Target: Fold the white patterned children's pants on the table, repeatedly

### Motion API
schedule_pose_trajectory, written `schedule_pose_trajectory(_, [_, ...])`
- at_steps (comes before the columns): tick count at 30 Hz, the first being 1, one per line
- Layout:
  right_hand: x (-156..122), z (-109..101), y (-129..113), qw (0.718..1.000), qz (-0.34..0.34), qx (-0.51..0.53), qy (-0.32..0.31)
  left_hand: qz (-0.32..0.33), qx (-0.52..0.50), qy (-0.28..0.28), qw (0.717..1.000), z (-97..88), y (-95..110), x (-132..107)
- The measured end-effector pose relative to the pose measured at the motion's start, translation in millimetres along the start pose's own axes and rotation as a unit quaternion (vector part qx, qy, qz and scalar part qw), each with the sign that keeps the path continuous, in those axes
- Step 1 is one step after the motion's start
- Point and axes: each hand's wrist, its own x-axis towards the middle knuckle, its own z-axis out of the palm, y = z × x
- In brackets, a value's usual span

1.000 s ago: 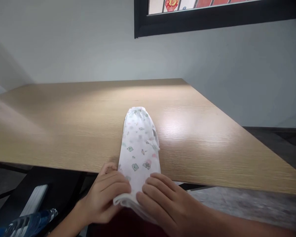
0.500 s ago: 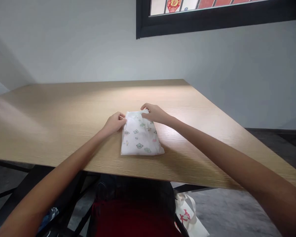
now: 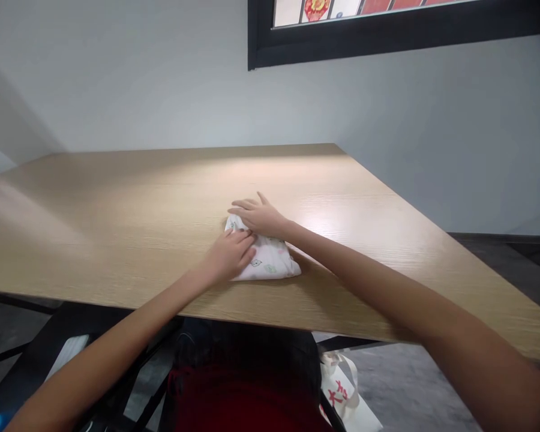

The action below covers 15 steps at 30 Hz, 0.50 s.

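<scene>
A small white garment (image 3: 270, 264) with little printed figures lies folded on the wooden table (image 3: 117, 216), near its front edge. My left hand (image 3: 230, 253) rests flat on the garment's near left part, fingers stretched out. My right hand (image 3: 257, 215) lies flat across the garment's far end, fingers spread and pointing left. Both hands press on the cloth and cover most of it; only the right and near edge shows.
A grey wall runs behind the table, with a dark-framed window (image 3: 387, 30) above. A white bag with red marks (image 3: 346, 390) sits on the floor under the table's front edge. The table's right edge slants towards me.
The garment was long and hung over the front edge. It was folded in half onto the table, and both hands have since moved from its far corners to lie flat on top.
</scene>
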Motion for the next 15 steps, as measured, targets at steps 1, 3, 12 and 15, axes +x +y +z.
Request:
schedule_pose_trajectory(1, [6,3,6,0.999,0.032,0.008,-0.010,0.009,0.001,-0.001,1.000,1.2,8,-10])
schedule_pose_trajectory(3, [18,5,17,0.993,0.105,0.043,-0.039,0.021,0.002,0.006,1.000,0.8,24,-33])
schedule_pose_trajectory(12, [-5,-24,-15,0.999,0.017,-0.015,0.037,0.057,0.097,0.057,0.992,-11.9,19,-62])
schedule_pose_trajectory(15, [-45,-39,-48,0.996,-0.064,0.064,0.022,0.099,0.165,0.085,0.978,-10.5,9,-50])
